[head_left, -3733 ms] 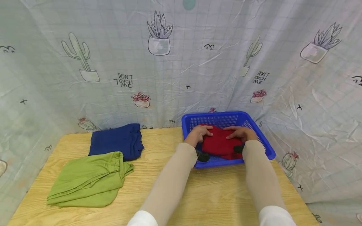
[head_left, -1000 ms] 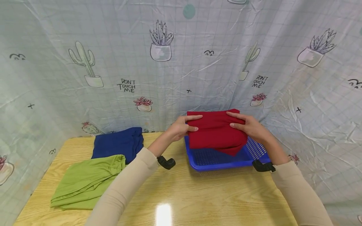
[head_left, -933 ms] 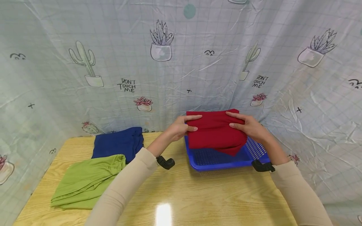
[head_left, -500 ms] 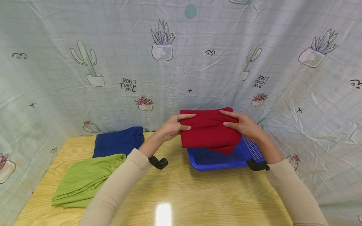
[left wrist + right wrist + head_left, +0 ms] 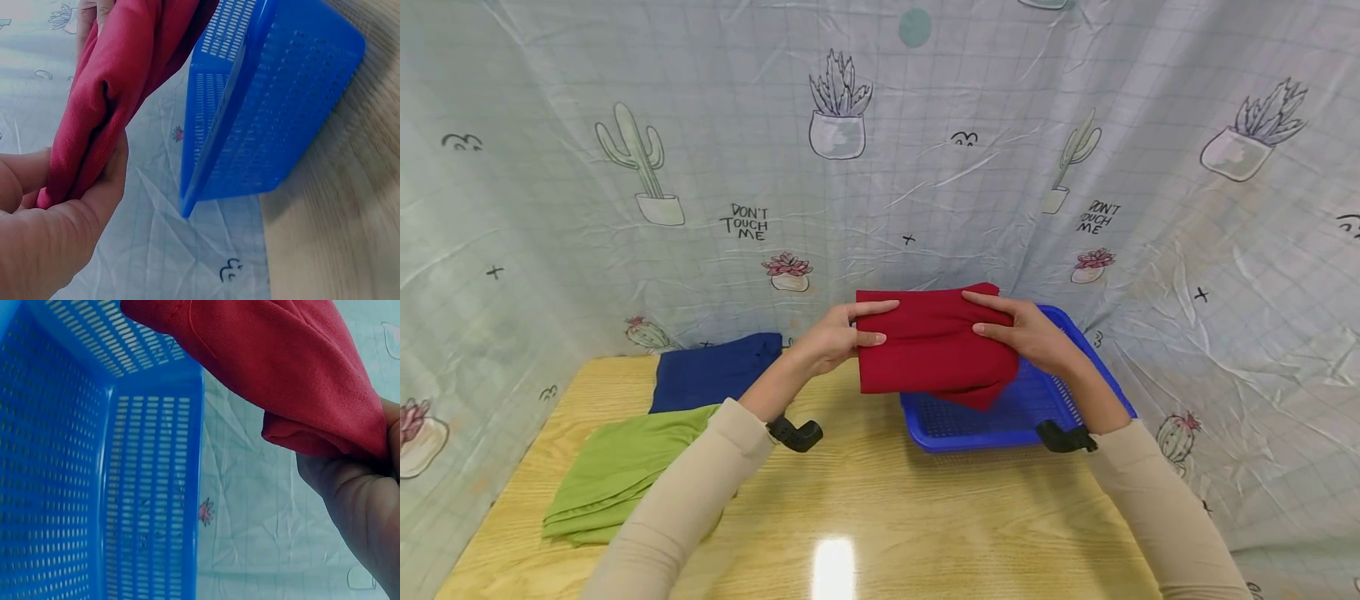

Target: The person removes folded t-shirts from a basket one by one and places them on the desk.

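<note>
A folded red cloth garment hangs in the air between both hands, over the left part of the blue plastic basket. My left hand pinches its left edge, thumb on the near face; the left wrist view shows the folded layers of the red garment squeezed between thumb and fingers. On the opposite side my right hand grips the right edge, thumb and index finger on the near face. A loose corner droops at the lower right. In the right wrist view the basket has bare slotted walls beneath the garment.
On the table's left side lie a folded dark blue garment and, nearer, a folded lime green garment, partly covered by the left forearm. A printed curtain rises right behind the table and basket.
Earlier both hands reached into the basket with the red garment lying inside. They have lifted it out, and over the last second it has drifted left with both hands.
</note>
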### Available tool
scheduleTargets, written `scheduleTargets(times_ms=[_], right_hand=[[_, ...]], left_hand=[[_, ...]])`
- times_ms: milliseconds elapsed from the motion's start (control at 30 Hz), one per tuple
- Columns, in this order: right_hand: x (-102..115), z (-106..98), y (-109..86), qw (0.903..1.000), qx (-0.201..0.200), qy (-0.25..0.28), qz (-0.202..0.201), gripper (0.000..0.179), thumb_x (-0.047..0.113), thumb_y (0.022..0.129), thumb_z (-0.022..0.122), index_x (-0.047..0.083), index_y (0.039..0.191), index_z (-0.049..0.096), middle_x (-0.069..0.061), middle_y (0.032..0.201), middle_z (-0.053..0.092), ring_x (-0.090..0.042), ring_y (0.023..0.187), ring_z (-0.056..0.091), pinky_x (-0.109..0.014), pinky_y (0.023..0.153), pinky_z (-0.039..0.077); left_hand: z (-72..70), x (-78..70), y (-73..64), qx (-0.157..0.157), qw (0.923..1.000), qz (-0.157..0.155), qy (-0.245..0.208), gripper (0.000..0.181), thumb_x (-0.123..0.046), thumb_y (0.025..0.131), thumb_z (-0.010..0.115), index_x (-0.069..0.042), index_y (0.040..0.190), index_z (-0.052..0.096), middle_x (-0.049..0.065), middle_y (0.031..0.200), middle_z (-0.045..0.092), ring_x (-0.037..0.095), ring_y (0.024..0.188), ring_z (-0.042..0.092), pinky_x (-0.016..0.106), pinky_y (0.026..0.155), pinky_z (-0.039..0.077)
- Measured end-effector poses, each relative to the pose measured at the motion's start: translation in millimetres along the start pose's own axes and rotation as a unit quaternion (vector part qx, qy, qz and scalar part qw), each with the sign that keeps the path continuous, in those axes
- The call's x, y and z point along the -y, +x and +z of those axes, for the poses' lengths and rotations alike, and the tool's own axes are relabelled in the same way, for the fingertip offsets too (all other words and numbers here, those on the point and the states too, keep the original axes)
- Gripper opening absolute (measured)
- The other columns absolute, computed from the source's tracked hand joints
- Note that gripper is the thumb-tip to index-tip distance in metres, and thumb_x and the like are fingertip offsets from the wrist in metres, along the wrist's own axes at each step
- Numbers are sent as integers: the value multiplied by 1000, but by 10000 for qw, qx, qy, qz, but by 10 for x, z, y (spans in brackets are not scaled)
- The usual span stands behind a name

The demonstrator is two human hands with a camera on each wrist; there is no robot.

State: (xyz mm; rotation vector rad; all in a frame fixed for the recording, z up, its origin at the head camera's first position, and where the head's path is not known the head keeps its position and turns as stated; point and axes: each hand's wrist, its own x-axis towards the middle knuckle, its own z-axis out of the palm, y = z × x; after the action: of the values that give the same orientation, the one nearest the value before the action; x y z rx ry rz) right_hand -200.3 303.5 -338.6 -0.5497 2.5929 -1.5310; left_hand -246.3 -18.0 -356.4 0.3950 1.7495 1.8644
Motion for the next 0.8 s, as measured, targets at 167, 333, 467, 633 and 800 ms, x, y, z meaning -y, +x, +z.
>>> scheduleTargets(times_ms=[167, 333, 467, 633, 800], right_hand=[[41, 98, 55, 10000, 42, -32, -1, 54, 18, 100, 68, 24, 151, 52, -7, 149, 51, -21, 123, 53, -22, 88, 49], [82, 201, 118, 9999, 85, -82, -81, 53, 19, 100, 68, 26, 151, 53, -6, 149, 52, -22, 128, 52, -23, 93, 47], [117, 290, 171, 9997, 142, -3, -176, 53, 18, 100, 67, 25, 151, 53, -5, 150, 52, -22, 129, 52, -24, 95, 47], [148, 412, 236, 9994, 273, 23, -198, 53, 19, 101, 67, 27, 151, 53, -3, 148, 53, -21, 124, 56, -27, 92, 50], [199, 534, 325, 9987, 347, -106, -351, 52, 20, 101, 66, 27, 151, 52, -3, 147, 54, -20, 120, 58, -29, 90, 50]], left_hand=[[-96, -9, -90, -50, 10000, -50, 45, 59, 8, 97, 62, -19, 149, 56, 9, 146, 52, 10, 73, 57, 20, 61, 45], [-198, -8, -187, -156, 9996, -117, 193, 59, 5, 97, 64, -21, 149, 56, 6, 154, 42, 8, 55, 42, 22, 54, 34], [-288, 0, -263, -249, 9993, -89, 255, 59, 4, 97, 65, -22, 149, 56, 3, 158, 33, 9, 56, 39, 23, 55, 32], [-423, 33, -376, -284, 9992, -80, 265, 60, 3, 97, 65, -23, 150, 54, 3, 161, 23, 11, 49, 29, 23, 53, 30], [-558, 57, -487, -351, 9986, 22, 386, 62, 2, 97, 66, -22, 152, 51, 1, 162, 21, 11, 47, 25, 23, 51, 27]])
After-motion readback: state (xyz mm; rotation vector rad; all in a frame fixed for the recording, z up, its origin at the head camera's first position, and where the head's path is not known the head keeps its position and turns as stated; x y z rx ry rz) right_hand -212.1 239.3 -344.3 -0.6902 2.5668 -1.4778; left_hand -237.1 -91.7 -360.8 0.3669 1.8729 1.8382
